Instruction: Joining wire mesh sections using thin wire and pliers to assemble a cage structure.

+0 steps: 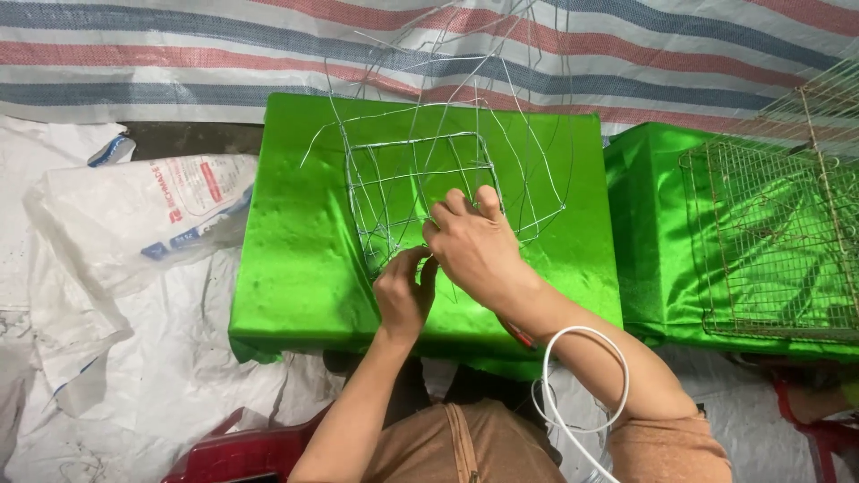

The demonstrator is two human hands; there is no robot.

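A half-made wire mesh frame (413,174), a square grid of thin silver wires with long loose ends sticking up and out, lies on a table covered in shiny green cloth (295,241). My left hand (404,291) pinches a wire at the frame's near edge. My right hand (474,246) is right beside it, fingers curled over the wires at the same near edge. Both hands touch each other at the fingertips. The spot they grip is partly hidden by the fingers.
A finished rusty wire cage (778,241) rests on a second green-covered table (644,224) at the right. A white printed sack (143,215) lies on the left. A striped tarp (179,54) hangs behind. A white cable (582,385) loops at my right elbow; a red stool (233,456) is below.
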